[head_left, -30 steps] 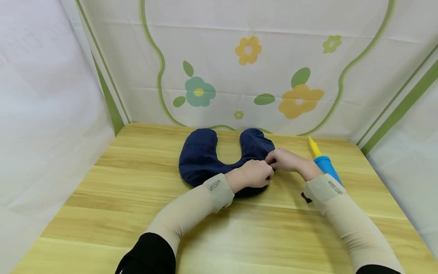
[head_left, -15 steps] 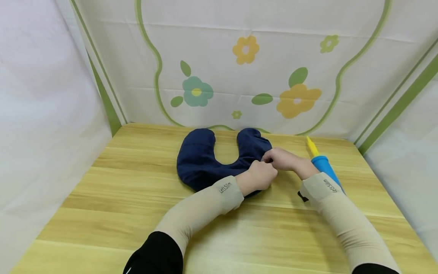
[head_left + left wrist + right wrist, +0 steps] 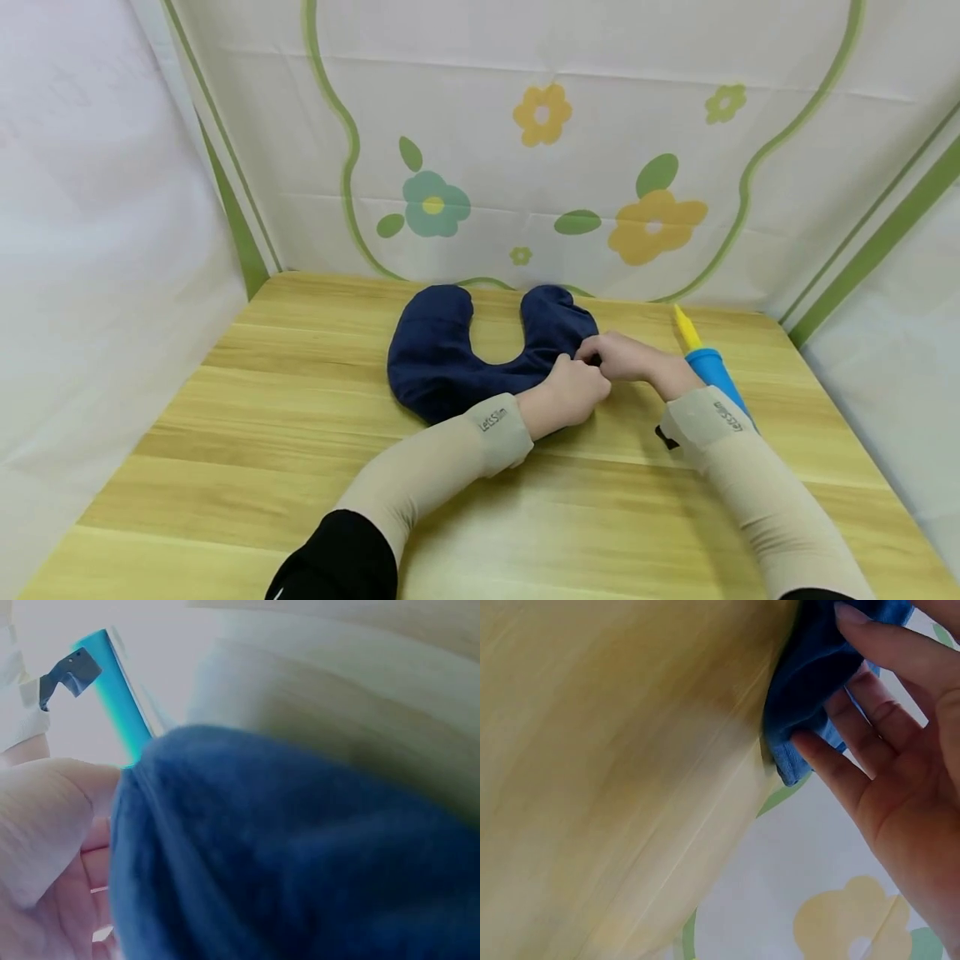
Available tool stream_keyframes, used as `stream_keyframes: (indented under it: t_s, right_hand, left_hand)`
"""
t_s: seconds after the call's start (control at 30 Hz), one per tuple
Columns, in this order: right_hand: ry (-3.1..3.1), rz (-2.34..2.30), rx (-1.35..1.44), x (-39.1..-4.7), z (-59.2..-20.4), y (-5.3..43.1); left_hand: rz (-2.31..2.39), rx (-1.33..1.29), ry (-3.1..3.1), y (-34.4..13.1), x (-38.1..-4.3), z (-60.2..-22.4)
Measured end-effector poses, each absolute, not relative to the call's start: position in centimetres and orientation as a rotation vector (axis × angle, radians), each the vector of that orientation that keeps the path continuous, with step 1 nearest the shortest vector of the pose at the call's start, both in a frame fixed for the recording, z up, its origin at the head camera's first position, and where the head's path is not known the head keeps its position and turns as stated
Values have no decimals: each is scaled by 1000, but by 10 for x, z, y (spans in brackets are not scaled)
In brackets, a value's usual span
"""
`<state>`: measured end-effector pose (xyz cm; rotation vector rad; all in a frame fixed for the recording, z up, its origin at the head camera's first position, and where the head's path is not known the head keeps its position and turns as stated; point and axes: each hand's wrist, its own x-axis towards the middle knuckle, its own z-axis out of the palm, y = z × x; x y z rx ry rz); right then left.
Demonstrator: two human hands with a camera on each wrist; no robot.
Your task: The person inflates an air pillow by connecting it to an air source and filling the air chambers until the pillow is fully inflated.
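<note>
A navy U-shaped neck pillow (image 3: 442, 358) lies on the table, its opening toward the back wall. My left hand (image 3: 566, 392) is at the pillow's lower right side, its fingers curled on the fabric edge. In the left wrist view, the thumb and fingers (image 3: 90, 862) lie along that blue edge. Just beyond, my right hand (image 3: 622, 357) pinches the pillow's right side, close to the left hand. The right wrist view has the thumb (image 3: 889, 645) over the folded fabric (image 3: 810, 690) and the other fingers against its side.
Partly behind the right wrist lies a blue cylinder (image 3: 716, 375) with a yellow pointed nozzle (image 3: 686, 327). A black bracket (image 3: 666, 437) sits at the right sleeve's cuff. White cloth walls with printed flowers (image 3: 656, 225) stand behind and beside the wooden table (image 3: 262, 442).
The left hand has shifted slightly right along the pillow's edge, nearer the right hand. The right hand keeps nearly the same place. The pillow stays put.
</note>
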<state>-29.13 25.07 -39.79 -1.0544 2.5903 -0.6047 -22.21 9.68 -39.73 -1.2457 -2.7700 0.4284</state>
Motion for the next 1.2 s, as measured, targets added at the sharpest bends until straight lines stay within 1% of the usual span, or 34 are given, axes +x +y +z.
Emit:
stream_keyframes:
  t_s: [0.37,0.6,0.8,0.97,1.2]
  right_hand:
    - [2601,-622,-1063,-292,-400,256]
    - [2590,-644,-1049,-291,-402,255]
    - [2586,-642,-1031,-289,-403,256]
    - [2585,-652,-1008,-288,-402,255]
    - [2599,-639,-1010,-287,-401,254]
  left_hand:
    - [547,-1267,-2794,102,-221,-393]
    - [686,-1212,-2872,110,-216,-390]
    - [761,-1210,-2824,111,-212,-396]
    - [714,-1280,-2758,104,-212,-399]
    - [503,-1391,-2736,88,-217,-398]
